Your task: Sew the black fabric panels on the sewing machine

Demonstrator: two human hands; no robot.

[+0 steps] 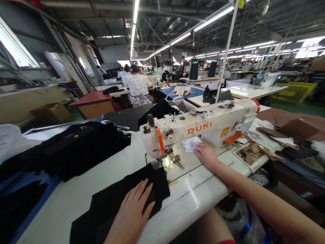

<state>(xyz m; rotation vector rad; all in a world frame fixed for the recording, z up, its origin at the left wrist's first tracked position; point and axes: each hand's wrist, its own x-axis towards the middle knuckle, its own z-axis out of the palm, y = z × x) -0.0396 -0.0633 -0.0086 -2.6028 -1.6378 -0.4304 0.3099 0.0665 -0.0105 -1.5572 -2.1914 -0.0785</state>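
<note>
Pressing flat on black fabric point(119, 203), left hand point(133, 211) open-palmed, right hand point(207, 154) loose, gripping nothing, beside white slip point(190, 144)

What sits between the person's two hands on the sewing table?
In the head view, the machine's needle and presser foot stand between left hand and right hand.

Sewing station, worktop layout

Sewing machine point(200, 127) at the table's point(76, 193) rear centre; fabric piece point(114, 203) before its needle end, under the left hand point(133, 213); right hand point(207, 154) beneath the machine arm; garment pile point(76, 145) left; parts tray point(251, 154) right.
</note>
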